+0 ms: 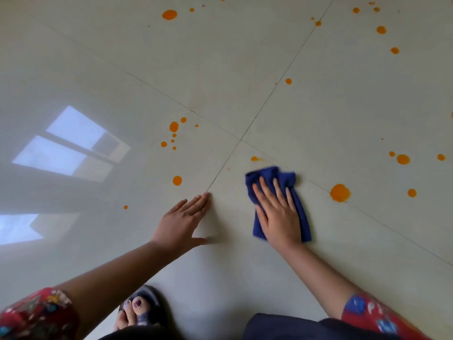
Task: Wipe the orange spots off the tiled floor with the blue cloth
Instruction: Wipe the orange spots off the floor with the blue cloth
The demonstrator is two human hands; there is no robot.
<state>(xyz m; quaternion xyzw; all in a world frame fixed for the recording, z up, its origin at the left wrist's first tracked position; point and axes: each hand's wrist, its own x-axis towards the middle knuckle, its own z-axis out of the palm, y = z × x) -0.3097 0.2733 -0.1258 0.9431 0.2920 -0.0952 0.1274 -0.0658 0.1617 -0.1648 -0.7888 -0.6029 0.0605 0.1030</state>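
- Right hand (278,212) lay flat, fingers spread, pressing the blue cloth (274,179) onto the tiled floor (343,99); no closed grip on it.
- Left hand (182,222) rested open on the floor beside it, holding nothing.
- Orange spots (340,192) lay scattered ahead and to both sides; a smeared one (255,158) sat just beyond the cloth.
- Sandalled foot (138,307) showed below.

A single wide-angle head view looks steeply down and forward at the tiled floor (318,106) from close above. Both forearms enter from the lower corners, and the wearer's sandalled foot (138,307) sits at the bottom edge of the frame.
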